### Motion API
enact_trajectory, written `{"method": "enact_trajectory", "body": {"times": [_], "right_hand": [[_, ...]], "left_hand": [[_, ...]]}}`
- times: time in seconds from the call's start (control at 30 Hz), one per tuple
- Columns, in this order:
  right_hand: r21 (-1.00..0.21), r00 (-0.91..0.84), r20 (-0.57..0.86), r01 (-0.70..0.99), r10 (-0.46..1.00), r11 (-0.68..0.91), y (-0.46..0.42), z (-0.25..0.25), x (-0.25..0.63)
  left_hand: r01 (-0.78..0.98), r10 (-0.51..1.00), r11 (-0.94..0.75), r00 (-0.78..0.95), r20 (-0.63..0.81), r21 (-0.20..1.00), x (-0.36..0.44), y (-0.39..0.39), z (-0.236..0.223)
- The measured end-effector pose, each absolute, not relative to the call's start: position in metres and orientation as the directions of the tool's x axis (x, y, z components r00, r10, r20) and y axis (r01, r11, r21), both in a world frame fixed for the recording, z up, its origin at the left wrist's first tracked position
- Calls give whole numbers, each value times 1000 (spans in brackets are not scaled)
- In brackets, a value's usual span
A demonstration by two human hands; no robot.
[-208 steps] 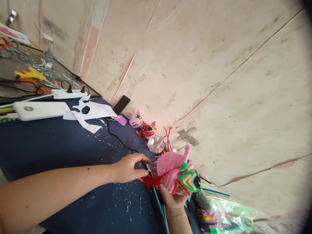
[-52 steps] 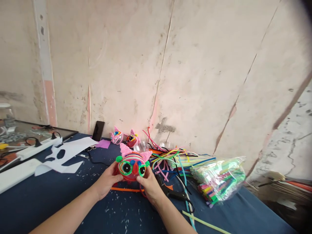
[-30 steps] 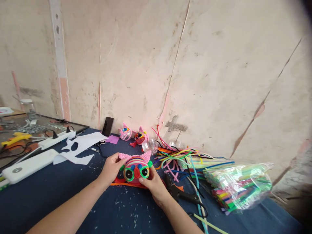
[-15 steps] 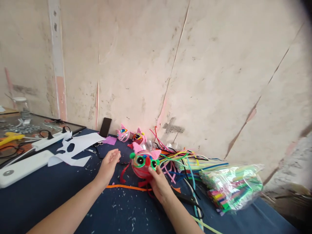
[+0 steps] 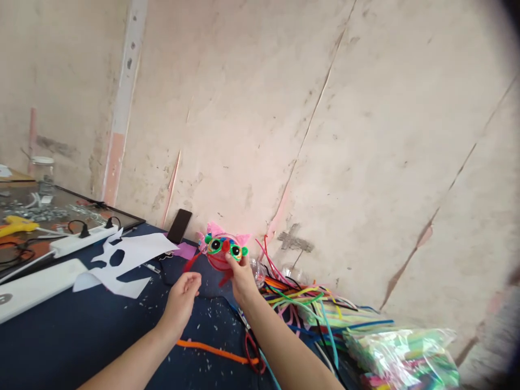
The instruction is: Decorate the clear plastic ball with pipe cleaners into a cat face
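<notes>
My right hand [image 5: 242,279] grips a pipe-cleaner animal head [image 5: 221,253] by its lower right side. The head has pink pointed ears, green-ringed black eyes, a red nose and red strands hanging below. Lower and to the left, my left hand [image 5: 184,295] is apart from it, fingers curled in with nothing visible in them. Above that hand dangles a red pipe-cleaner strand [image 5: 190,264]. On the dark blue cloth beneath lie an orange pipe cleaner [image 5: 215,351] and red-handled scissors [image 5: 249,346], partly behind my right forearm.
Loose pipe cleaners [image 5: 317,303] and a clear bag of them [image 5: 406,352] lie on the right. Cut white paper [image 5: 138,249], a power strip [image 5: 83,241] and a white long box [image 5: 40,290] are on the left. A phone [image 5: 180,225] leans against the wall.
My right hand has carried the animal head away from me toward the wall, in front of the other pink heads. My left hand has curled its fingers. The view has shifted.
</notes>
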State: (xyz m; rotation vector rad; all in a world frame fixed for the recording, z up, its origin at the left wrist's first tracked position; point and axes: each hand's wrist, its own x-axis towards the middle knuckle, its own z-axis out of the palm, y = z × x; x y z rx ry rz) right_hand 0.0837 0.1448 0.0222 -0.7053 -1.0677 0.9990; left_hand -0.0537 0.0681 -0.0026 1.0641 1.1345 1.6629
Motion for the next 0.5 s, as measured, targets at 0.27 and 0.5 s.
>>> {"method": "enact_trajectory", "body": {"times": [0.27,0.5], "right_hand": [[-927,280,257,-201,925,318,212,-24,65],[-931,293,245,-196,924,308,226,-53,69]], "left_hand": [[-128,964,-165,-232,132,978,-52,74,-7],[-90,977,-129,-182,111,988,-53,78,-10]]}}
